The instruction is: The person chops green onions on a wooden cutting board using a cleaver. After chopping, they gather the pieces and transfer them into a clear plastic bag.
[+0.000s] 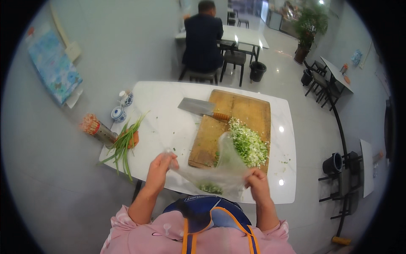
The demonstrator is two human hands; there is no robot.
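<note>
Between my hands a clear plastic bag (219,176) is spread, with some chopped greens (210,188) showing in its lower part. My left hand (161,165) pinches the bag's left side, and my right hand (256,181) grips its right side. Part of the bag overlaps the near edge of a wooden cutting board (247,101). A heap of chopped scallions (249,144) lies on the board's right half. Beyond the bag, a cleaver (198,106) rests with its wooden handle (221,116) on the board and its blade reaching over the table at the left.
The board stands on a white table (165,127). At its left are whole scallions (127,143), a metal holder of chopsticks (104,133) and blue-and-white jars (118,113). A person (204,41) sits at another table (244,35) ahead. Stools (234,58) and a black bin (257,71) stand on the floor.
</note>
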